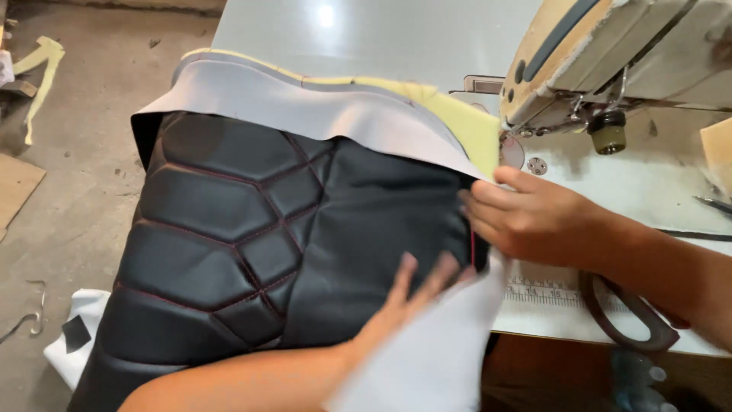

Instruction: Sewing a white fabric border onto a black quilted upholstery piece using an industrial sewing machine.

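Note:
A black quilted leather panel [229, 221] with red stitching lies across the sewing table, its grey backing [305, 107] folded over at the far edge with yellow foam [457, 114] under it. My left hand [415, 294] lies flat on the black panel near its right edge, fingers spread, partly over a grey-white flap [435, 351]. My right hand [526, 217] presses the panel's right edge with curled fingers, just below the sewing machine head [610, 61].
The white sewing table [366, 38] runs to the far side. A ruler strip [534, 294] and scissors handles [625, 313] lie at the near right. Concrete floor with scraps [38, 69] is to the left.

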